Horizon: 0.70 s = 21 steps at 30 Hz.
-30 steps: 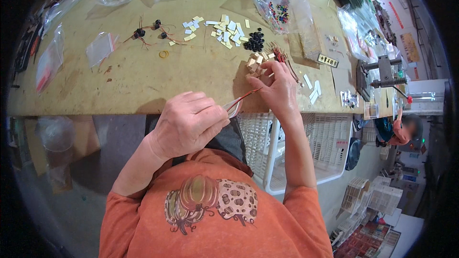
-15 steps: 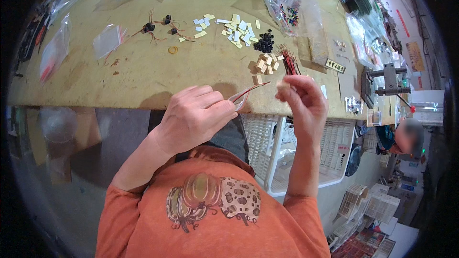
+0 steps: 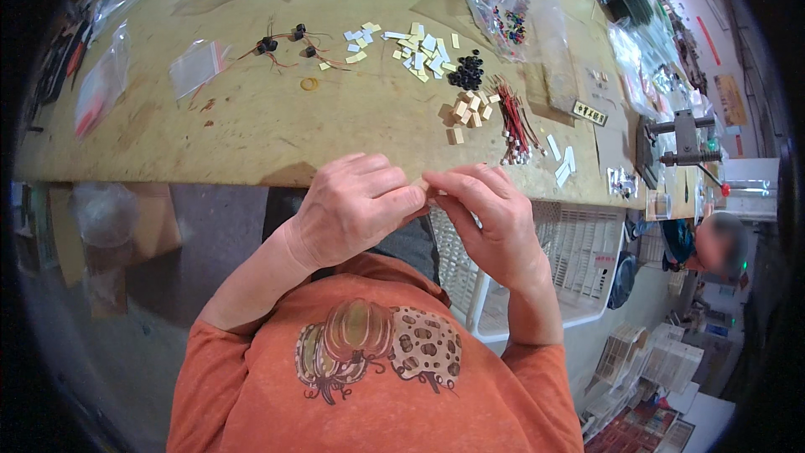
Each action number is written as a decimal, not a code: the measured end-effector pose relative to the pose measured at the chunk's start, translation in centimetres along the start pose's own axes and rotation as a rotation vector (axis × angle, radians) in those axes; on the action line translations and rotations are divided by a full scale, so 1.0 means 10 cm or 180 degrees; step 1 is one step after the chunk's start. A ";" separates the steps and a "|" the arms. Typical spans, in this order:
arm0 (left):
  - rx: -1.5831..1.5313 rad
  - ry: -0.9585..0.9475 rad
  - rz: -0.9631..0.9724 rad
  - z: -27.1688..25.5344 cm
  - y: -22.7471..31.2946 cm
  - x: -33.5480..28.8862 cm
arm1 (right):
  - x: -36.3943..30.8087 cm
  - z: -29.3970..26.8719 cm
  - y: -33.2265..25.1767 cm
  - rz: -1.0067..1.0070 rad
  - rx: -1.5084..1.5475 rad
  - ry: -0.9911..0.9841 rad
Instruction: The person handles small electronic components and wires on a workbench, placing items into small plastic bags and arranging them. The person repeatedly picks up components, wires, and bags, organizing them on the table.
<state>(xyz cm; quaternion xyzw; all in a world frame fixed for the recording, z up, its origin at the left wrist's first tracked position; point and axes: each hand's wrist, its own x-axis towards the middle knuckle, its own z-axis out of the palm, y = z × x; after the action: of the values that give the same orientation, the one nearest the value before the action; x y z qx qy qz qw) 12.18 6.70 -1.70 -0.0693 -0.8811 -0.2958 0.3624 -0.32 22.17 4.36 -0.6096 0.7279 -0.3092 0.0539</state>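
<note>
My left hand (image 3: 356, 205) and my right hand (image 3: 490, 214) meet at the bench's near edge, fingertips touching. Both are closed in a pinch. Between the fingertips a pale tan bit shows, probably the small tan block the right hand carried. The red and dark wires and whitish strip seen in the left hand earlier are now covered by the fingers. Beyond the hands lie small tan blocks (image 3: 455, 136), a bundle of red and dark wires with white ends (image 3: 516, 122), and a pile of small black round parts (image 3: 466, 74).
Pale yellow and white pieces (image 3: 426, 52) are scattered at mid-bench. Black parts with red wires (image 3: 267, 44) lie left of them, near a clear bag (image 3: 197, 67). White strips (image 3: 563, 164) and a metal clamp device (image 3: 686, 138) are rightward. Below stands a white basket (image 3: 570, 310).
My right hand has moved left and down from beside the wire bundle to meet my left hand. The wire ends that stuck out of my left hand are now hidden.
</note>
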 end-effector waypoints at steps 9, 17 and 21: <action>-0.0399 0.0180 -0.0207 -0.06 -0.07 0.00 | 0.04 -0.06 0.11 0.0090 0.0419 0.1252; -0.0443 0.0222 -0.0213 0.05 -0.36 -0.09 | 0.47 -0.08 1.28 0.1468 0.0044 0.0971; -0.0483 0.0241 -0.0312 0.07 -0.38 -0.13 | 0.65 -0.05 1.46 0.1656 -0.0400 0.0383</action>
<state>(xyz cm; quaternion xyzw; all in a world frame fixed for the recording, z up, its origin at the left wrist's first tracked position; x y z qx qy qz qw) 11.37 4.10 -4.78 -0.0421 -0.8442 -0.3816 0.3742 -14.69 17.31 -0.86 -0.3848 0.8797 -0.2750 0.0502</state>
